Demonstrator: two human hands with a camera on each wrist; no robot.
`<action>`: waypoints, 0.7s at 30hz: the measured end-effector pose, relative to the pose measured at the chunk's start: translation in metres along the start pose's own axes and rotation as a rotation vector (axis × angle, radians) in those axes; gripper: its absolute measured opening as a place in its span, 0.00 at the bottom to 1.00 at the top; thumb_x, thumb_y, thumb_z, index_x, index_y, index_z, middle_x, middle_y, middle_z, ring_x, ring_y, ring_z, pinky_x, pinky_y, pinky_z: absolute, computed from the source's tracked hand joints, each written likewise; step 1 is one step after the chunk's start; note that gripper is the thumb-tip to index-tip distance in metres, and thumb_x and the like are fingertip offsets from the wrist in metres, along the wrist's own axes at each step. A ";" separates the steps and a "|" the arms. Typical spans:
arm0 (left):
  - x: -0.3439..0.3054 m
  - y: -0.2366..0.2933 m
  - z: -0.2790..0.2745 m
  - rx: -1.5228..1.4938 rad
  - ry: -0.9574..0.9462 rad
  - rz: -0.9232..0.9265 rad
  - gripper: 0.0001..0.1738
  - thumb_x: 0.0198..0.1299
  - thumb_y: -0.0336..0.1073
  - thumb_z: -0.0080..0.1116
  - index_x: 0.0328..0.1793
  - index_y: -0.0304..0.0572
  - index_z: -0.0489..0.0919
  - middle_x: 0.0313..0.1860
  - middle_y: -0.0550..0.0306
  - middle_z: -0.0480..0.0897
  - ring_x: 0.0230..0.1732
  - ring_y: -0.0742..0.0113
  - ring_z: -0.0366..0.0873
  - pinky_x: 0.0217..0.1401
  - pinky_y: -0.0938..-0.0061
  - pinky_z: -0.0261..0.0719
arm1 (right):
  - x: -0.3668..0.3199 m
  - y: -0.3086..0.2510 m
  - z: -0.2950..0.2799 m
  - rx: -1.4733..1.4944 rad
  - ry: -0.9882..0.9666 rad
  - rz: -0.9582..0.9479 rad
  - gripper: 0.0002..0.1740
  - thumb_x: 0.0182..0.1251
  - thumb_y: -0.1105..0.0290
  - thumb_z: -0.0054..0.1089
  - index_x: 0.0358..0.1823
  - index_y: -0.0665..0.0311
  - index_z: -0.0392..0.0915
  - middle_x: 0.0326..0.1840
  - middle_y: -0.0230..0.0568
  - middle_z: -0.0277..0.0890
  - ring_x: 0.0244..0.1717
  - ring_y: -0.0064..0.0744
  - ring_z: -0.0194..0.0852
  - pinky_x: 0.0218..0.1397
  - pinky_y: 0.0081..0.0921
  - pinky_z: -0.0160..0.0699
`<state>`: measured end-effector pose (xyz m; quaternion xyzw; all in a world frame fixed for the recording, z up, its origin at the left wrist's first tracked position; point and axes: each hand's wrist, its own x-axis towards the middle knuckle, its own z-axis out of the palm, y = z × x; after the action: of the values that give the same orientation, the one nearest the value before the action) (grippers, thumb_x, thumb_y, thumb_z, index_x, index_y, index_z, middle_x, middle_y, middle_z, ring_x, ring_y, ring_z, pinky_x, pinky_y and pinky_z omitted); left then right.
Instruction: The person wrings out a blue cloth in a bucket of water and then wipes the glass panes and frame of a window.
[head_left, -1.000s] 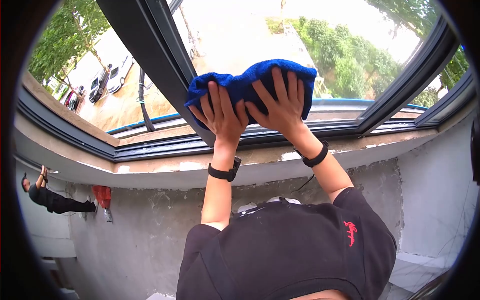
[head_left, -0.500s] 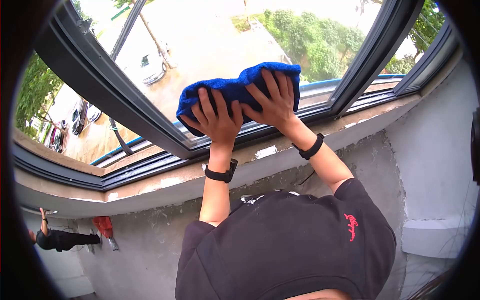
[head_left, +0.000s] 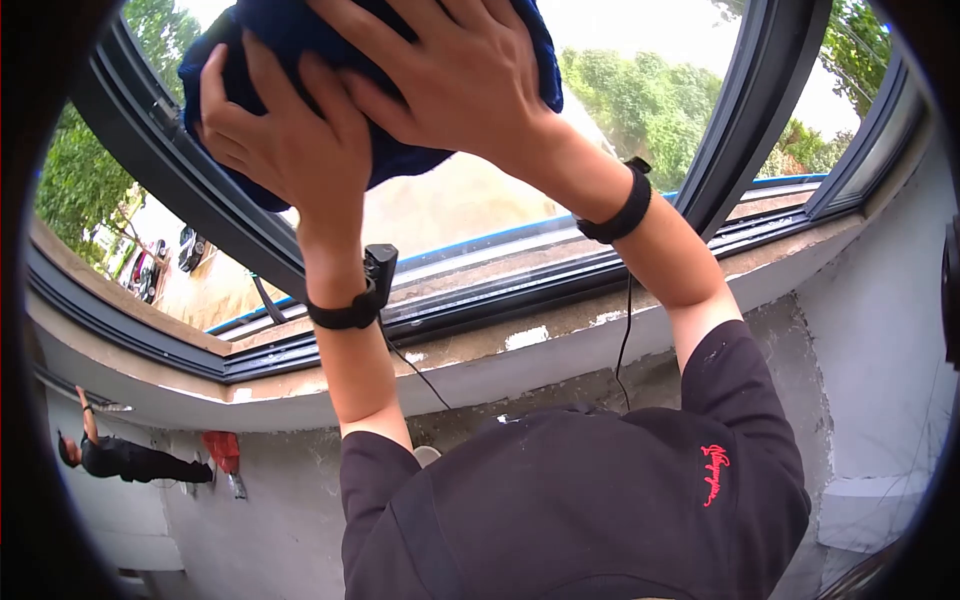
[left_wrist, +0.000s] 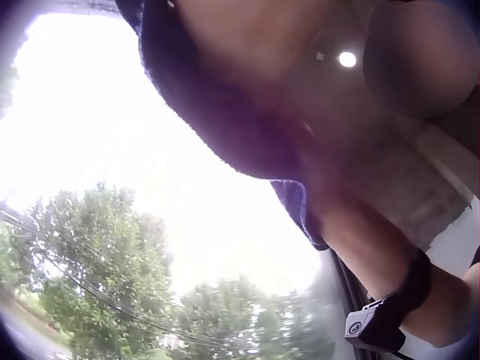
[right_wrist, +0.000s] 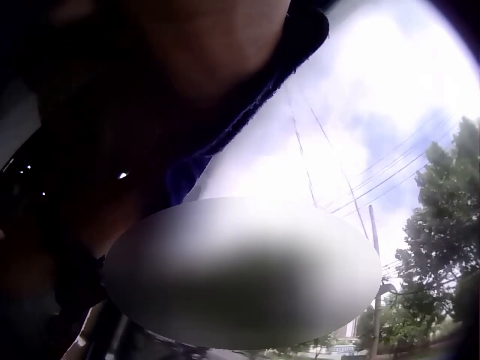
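Observation:
A dark blue cloth [head_left: 410, 165] lies against the window glass [head_left: 500, 190] at the top of the head view. My left hand [head_left: 290, 140] presses on its left part with fingers spread and slightly bent. Beside it my right hand [head_left: 460, 85] lies flat on the cloth, its fingertips cut off by the top edge. The thumbs are close together. In the left wrist view the cloth [left_wrist: 217, 135] hangs below a blurred hand; the right wrist view shows its dark edge [right_wrist: 255, 105] against bright sky.
Dark window frame bars [head_left: 740, 110] stand on both sides, above a rough sill [head_left: 480, 345]. Thin cables hang from the wrist straps. A person in black [head_left: 130, 460] and a red bag [head_left: 222, 450] are at the far left. Trees and parked cars show outside.
Both hands and the cloth have moved up and to the left across the glass, appearing larger near the top of the head view. The view has shifted too.

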<state>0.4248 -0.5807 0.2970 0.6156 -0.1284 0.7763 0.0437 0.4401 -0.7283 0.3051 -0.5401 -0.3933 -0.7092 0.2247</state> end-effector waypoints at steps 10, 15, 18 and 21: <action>-0.059 0.037 -0.011 -0.011 -0.120 -0.009 0.29 0.74 0.50 0.51 0.72 0.36 0.73 0.69 0.41 0.70 0.68 0.41 0.66 0.72 0.45 0.60 | -0.059 -0.010 -0.048 -0.387 -0.304 0.113 0.31 0.59 0.44 0.62 0.66 0.35 0.79 0.75 0.31 0.70 0.75 0.35 0.64 0.86 0.61 0.27; -0.138 0.082 -0.028 -0.008 -0.310 -0.107 0.36 0.76 0.55 0.43 0.76 0.32 0.68 0.75 0.34 0.63 0.72 0.35 0.62 0.77 0.28 0.44 | -0.137 -0.021 -0.089 -0.498 -0.437 0.192 0.34 0.61 0.36 0.59 0.69 0.32 0.76 0.78 0.31 0.67 0.77 0.38 0.60 0.83 0.61 0.33; -0.191 0.108 -0.038 -0.043 -0.393 -0.086 0.39 0.75 0.60 0.44 0.74 0.29 0.69 0.75 0.32 0.64 0.71 0.32 0.63 0.76 0.23 0.39 | -0.193 -0.033 -0.121 -0.530 -0.569 0.310 0.35 0.61 0.33 0.59 0.69 0.34 0.76 0.80 0.36 0.63 0.79 0.46 0.54 0.81 0.66 0.34; -0.239 0.127 -0.052 -0.165 -0.435 -0.038 0.42 0.71 0.60 0.51 0.77 0.29 0.65 0.75 0.31 0.63 0.74 0.30 0.59 0.76 0.23 0.37 | -0.251 -0.053 -0.147 -0.577 -0.633 0.407 0.36 0.59 0.34 0.63 0.67 0.37 0.78 0.78 0.41 0.63 0.80 0.50 0.52 0.79 0.68 0.39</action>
<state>0.4038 -0.6680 0.0366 0.7652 -0.1861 0.6112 0.0797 0.3930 -0.8416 0.0363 -0.8364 -0.1156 -0.5313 0.0691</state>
